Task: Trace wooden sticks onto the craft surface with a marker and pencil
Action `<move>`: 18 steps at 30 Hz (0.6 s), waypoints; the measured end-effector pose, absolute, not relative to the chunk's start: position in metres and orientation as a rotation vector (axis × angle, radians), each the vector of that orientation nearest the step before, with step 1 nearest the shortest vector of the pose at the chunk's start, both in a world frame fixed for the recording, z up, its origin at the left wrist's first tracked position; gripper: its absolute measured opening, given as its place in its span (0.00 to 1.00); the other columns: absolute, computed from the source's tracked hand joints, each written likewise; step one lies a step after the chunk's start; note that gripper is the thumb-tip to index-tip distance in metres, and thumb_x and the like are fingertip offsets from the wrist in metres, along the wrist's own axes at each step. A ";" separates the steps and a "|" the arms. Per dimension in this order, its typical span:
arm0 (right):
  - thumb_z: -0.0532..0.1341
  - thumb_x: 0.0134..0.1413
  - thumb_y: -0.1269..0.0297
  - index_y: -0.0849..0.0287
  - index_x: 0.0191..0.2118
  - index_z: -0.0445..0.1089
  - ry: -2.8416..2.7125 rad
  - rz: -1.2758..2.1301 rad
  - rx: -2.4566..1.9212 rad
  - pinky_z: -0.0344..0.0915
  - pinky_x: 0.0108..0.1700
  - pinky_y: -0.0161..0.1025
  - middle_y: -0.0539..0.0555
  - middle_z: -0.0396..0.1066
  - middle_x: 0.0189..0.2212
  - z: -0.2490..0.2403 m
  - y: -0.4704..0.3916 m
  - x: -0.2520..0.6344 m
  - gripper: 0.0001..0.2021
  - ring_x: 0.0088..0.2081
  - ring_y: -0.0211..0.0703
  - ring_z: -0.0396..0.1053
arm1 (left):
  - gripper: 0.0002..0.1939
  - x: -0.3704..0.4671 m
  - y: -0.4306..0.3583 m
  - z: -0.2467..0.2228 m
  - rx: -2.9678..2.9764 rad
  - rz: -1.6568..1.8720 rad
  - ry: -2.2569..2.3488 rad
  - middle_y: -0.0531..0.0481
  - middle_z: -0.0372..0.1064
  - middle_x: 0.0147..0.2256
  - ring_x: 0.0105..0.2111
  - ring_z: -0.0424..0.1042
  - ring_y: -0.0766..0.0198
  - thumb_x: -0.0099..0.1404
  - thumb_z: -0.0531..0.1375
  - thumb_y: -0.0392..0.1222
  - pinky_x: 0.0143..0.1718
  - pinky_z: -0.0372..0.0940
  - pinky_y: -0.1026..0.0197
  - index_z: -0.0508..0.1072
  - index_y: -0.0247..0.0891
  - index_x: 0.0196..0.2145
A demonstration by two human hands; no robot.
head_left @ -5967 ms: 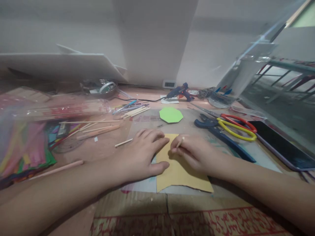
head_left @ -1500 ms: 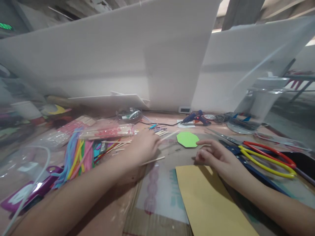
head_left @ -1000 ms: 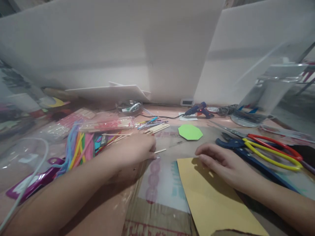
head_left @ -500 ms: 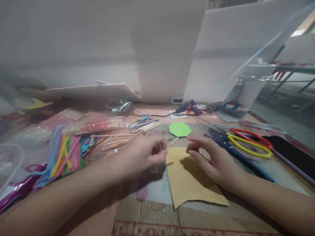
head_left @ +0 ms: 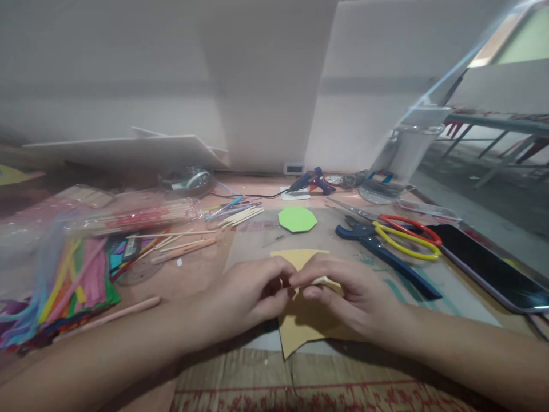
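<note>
Spreading in from the left edge of the frame, a heap of coloured strips (head_left: 86,272) lies just above the left forearm (head_left: 141,343), and a pinkish stick (head_left: 128,312) runs close along that arm. Loose pale sticks (head_left: 242,216) stop near the upper left border of the grey sheet (head_left: 251,246), and a band of that sheet separates them from the left hand (head_left: 257,286). This hand is curled, thumb and index nearly meeting; whether it grips anything I cannot tell.

At lower centre the yellow card (head_left: 295,329) lies beneath both hands, its straight top edge showing beyond the fingers, its ragged lower edge dipping past the sheet. Above it sits a green octagon (head_left: 297,220), well apart. The right hand (head_left: 360,289) is mostly closed, thumb and fingers pinching a small pale yellow piece (head_left: 323,280), too blurred to identify. Right of it, a gap of sheet leads to the pliers (head_left: 401,266), scissors (head_left: 409,250) and phone (head_left: 493,266), which crowd the right side.
</note>
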State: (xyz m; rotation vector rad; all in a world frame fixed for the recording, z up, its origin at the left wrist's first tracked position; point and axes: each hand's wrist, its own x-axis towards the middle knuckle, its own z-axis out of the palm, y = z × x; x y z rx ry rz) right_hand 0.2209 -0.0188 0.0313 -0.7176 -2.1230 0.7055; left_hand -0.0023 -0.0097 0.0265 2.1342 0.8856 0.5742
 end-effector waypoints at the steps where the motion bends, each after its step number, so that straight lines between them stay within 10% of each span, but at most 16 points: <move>1: 0.61 0.66 0.66 0.56 0.39 0.76 -2.095 0.791 -0.740 0.69 0.40 0.36 0.52 0.78 0.32 0.033 -0.018 0.220 0.06 0.35 0.40 0.75 | 0.06 -0.002 -0.009 0.027 2.163 0.581 0.876 0.53 0.74 0.35 0.33 0.73 0.65 0.69 0.55 0.41 0.35 0.65 0.64 0.72 0.41 0.40; 9: 0.64 0.60 0.49 0.57 0.33 0.67 -1.208 1.647 -0.970 0.62 0.26 0.34 0.48 0.70 0.19 0.024 0.014 0.228 0.16 0.21 0.37 0.64 | 0.23 -0.005 0.005 0.011 2.541 0.625 1.094 0.43 0.71 0.51 0.52 0.69 0.49 0.64 0.66 0.53 0.53 0.64 0.49 0.72 0.39 0.53; 18: 0.61 0.64 0.50 0.56 0.34 0.70 -1.594 1.165 -1.106 0.66 0.32 0.36 0.50 0.73 0.24 0.022 0.015 0.230 0.15 0.26 0.39 0.70 | 0.34 -0.003 0.009 -0.001 2.585 0.435 1.120 0.40 0.66 0.57 0.58 0.63 0.42 0.61 0.67 0.61 0.60 0.59 0.42 0.70 0.39 0.58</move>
